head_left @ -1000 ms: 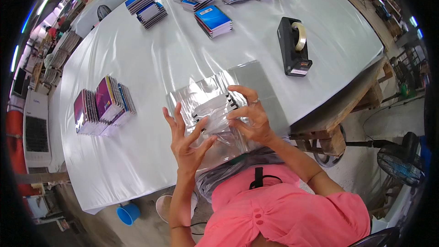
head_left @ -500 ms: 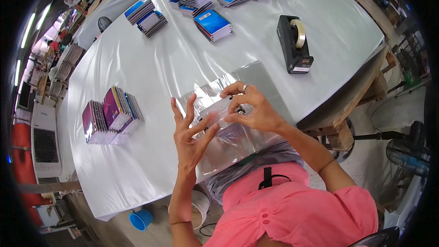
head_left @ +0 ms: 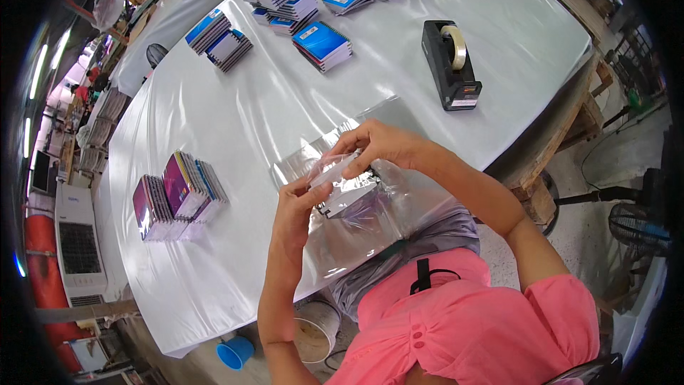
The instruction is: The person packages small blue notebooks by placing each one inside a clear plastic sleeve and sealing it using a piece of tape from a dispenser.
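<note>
Both of my hands are together over the near middle of the table, pinching a clear plastic wrapper (head_left: 329, 165). My left hand (head_left: 291, 205) grips its left side with thumb and fingers closed. From the right, my right hand (head_left: 379, 144) reaches over and has its fingers closed on the upper part of the film. Inside the wrapper is a small pale block with dark edge marks (head_left: 354, 202), perhaps a notebook; glare and the fingers hide most of it. Underneath lie flat clear plastic sheets or bags (head_left: 349, 248).
A black tape dispenser (head_left: 453, 71) with a tape roll stands far right on the white-covered table (head_left: 235, 271). Blue spiral notebooks (head_left: 322, 44) are stacked at the back, purple ones (head_left: 184, 189) at left. A blue bucket (head_left: 235, 351) and white bucket (head_left: 315, 334) stand below the near edge.
My left hand's spread fingers have closed onto the wrapper. My right hand has shifted slightly left and up over the film. The whole view has shifted a little.
</note>
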`<state>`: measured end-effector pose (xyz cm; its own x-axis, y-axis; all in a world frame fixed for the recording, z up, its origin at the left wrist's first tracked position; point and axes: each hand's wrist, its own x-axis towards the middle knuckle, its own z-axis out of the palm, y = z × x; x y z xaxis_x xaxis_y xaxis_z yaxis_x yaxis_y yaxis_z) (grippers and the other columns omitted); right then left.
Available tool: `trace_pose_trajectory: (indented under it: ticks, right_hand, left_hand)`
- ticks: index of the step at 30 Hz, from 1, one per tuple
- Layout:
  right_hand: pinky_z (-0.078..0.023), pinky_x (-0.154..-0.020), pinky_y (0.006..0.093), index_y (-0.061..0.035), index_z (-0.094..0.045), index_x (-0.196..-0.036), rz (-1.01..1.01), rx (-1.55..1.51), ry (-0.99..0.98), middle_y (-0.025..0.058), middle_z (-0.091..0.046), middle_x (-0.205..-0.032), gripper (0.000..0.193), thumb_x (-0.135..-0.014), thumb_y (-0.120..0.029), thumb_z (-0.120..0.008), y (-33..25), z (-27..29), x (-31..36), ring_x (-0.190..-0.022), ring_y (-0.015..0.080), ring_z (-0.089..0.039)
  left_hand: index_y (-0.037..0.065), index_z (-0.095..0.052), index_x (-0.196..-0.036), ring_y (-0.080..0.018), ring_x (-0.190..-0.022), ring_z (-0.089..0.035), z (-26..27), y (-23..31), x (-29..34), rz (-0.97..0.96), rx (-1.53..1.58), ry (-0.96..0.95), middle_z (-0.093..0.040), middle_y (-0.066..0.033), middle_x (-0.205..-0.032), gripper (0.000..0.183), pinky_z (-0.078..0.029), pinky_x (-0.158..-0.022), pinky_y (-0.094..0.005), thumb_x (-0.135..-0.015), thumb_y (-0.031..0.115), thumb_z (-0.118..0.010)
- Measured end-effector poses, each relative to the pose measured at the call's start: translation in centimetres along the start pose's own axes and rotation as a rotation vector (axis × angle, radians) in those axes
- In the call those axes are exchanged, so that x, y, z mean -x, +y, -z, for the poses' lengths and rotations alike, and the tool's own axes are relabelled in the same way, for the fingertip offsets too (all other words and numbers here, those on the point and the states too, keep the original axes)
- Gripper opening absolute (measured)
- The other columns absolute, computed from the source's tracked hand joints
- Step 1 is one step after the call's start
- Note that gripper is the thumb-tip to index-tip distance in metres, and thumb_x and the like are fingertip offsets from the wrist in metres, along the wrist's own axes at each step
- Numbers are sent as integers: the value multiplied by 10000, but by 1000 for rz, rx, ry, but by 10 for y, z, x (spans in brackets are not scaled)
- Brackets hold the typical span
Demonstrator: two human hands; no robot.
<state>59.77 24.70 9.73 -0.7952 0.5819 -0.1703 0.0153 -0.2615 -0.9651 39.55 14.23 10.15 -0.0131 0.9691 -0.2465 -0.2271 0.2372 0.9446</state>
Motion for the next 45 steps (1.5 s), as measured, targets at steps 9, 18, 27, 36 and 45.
trace_pose_trajectory:
  ticks: [9, 18, 27, 36, 45]
  right_hand:
    - [-489, -739, 256, -40, -765, -901, 101, -73, -44, 52, -671, -933, 275, -644, 48, -723, -2, -5, 1, -874, 138, -621]
    - [-450, -918, 362, -193, -734, -1094, 408, 545, -245, 78, -565, -1198, 350, -762, -82, -735, -17, 7, 18, -1158, 247, -531]
    - [-306, -1027, 528, -161, -639, -1182, 680, 1428, 179, 133, -480, -1363, 394, -810, -282, -679, 5, -36, 57, -1292, 297, -401]
    - [-401, -957, 421, -80, -723, -967, 504, 1014, 1028, 148, -575, -1205, 252, -742, -186, -765, -2, 78, 95, -1155, 285, -502]
    - [-438, -930, 396, 30, -698, -973, -231, -127, 1093, 145, -663, -1040, 377, -779, -276, -801, -12, 175, 110, -1096, 241, -557]
  left_hand:
    - [55, -618, -1264, -176, -1190, -524, -3, 27, 4, 42, -260, -147, -625, -99, -1246, 524, -307, -1048, -329, -761, 163, -717]
    - [48, -682, -1134, -240, -1303, -479, 0, 33, -7, -220, -525, -318, -695, -117, -1099, 309, -114, -1201, -442, -839, 141, -689]
    - [200, -433, -1434, -363, -1465, -80, -12, 54, 31, -431, -1642, -364, -287, 7, -1556, 867, -95, -1123, -637, -661, 400, -772]
    - [135, -505, -1370, -345, -1429, -239, -33, 29, 47, -669, -1760, -81, -476, 14, -1435, 694, -115, -1142, -590, -736, 237, -768]
    - [111, -529, -1336, -353, -1427, -238, -32, 29, 48, -689, -1735, -49, -484, 11, -1423, 656, -119, -1150, -585, -734, 220, -765]
